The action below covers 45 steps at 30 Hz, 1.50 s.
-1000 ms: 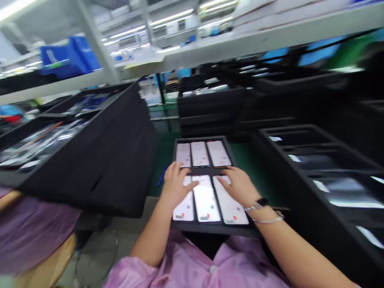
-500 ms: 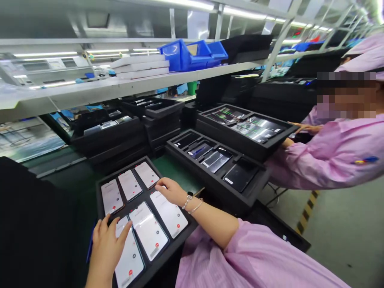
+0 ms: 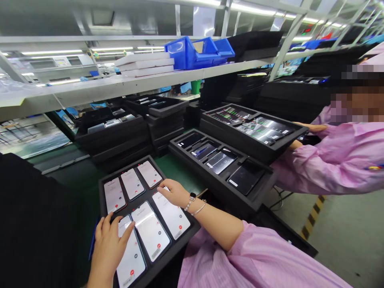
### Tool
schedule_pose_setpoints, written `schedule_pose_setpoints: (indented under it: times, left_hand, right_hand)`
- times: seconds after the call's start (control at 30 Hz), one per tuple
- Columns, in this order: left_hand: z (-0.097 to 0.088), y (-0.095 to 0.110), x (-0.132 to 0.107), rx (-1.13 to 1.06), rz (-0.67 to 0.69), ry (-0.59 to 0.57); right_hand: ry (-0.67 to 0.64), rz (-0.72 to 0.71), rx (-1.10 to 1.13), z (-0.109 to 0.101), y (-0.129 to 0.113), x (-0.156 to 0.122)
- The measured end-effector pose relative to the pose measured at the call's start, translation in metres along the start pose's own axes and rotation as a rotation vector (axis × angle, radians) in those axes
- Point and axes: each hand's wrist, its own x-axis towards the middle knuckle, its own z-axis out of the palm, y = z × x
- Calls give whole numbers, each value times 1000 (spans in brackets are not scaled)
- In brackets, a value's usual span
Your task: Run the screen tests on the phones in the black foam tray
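Several smartphones with lit white screens lie in two rows in a black foam tray [image 3: 130, 209] in front of me. My left hand [image 3: 109, 242] is over the near-left smartphone [image 3: 132, 256], fingers apart, covering part of its upper end. My right hand [image 3: 174, 193] is at the top of the near-right smartphone [image 3: 172, 218], close to the far-right smartphone [image 3: 150, 174]. Its fingers are bent together, and what they hold, if anything, is hidden. Between the hands lies the middle smartphone [image 3: 151, 232]. Each screen shows a small red round icon.
Another foam tray [image 3: 255, 202] with dark-screened phones stands to the right. A co-worker's sleeve [image 3: 324, 168] is beside a further phone tray [image 3: 267, 150]. Stacked black trays [image 3: 114, 138] stand behind. Blue bins [image 3: 180, 54] and white boxes [image 3: 145, 66] sit on the shelf.
The whole view has shifted slightly, so most things appear a little farther right. Both my hands keep nearly the same places over the tray.
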Motion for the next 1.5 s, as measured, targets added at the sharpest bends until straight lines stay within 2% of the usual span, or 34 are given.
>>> schedule_pose_setpoints:
  times: [0.37,0.77,1.17,1.5]
  left_hand:
    - [-6,4,1,-9,-27,-20]
    - [1,-3,-3,-57,22,43]
    - [-2,2,-23,-145,30,52]
    - [2,2,-26,-208,38,81]
  right_hand:
    - [-16,-14,-63,-1,-4,-1]
    - [-22,-38,-70,1,2,-6]
    - [-49,-78,-22,3,6,-19]
    - [-61,-34,-34,3,10,-22]
